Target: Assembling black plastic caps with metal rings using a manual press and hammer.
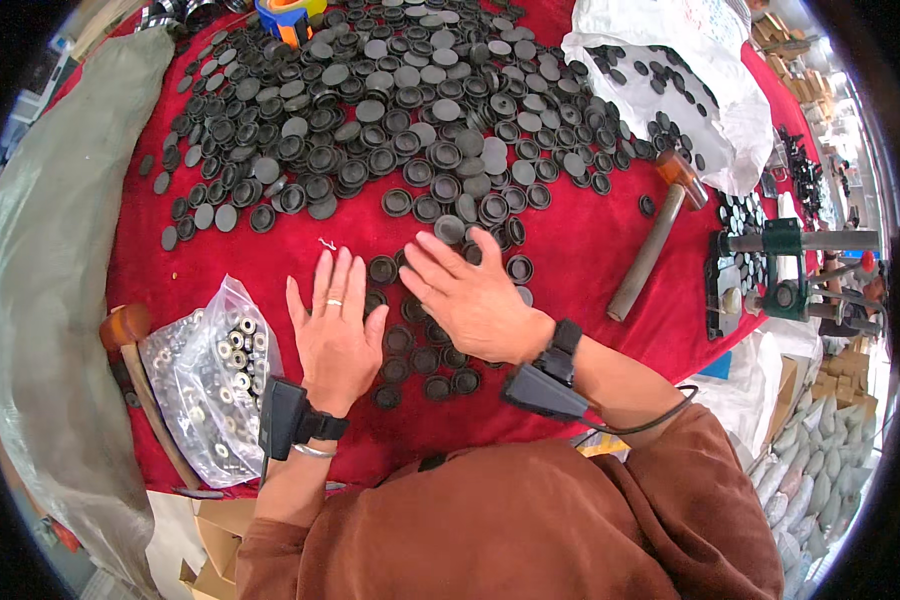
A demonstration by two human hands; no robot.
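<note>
My left hand (336, 335) is palm down with its fingers stretched out, at the left edge of a small group of black round caps (425, 360). To its right, my right hand (475, 300) reaches over the same group, flat with fingers spread, hiding some of the caps beneath it. Nothing shows gripped in either hand. Whether the fingers touch the caps I cannot tell. Beyond both hands spreads a large heap of similar black caps (350, 120), some lying hollow side up and some flat side up, on a red cloth (560, 370).
At left lie a clear plastic bag of small metal rings (215, 400) and a mallet (160, 410). Another mallet (647, 260) lies at right, near a green hand press (782, 240). A white bag (715, 150) holds small black pieces. A tape dispenser (290, 22) stands far back.
</note>
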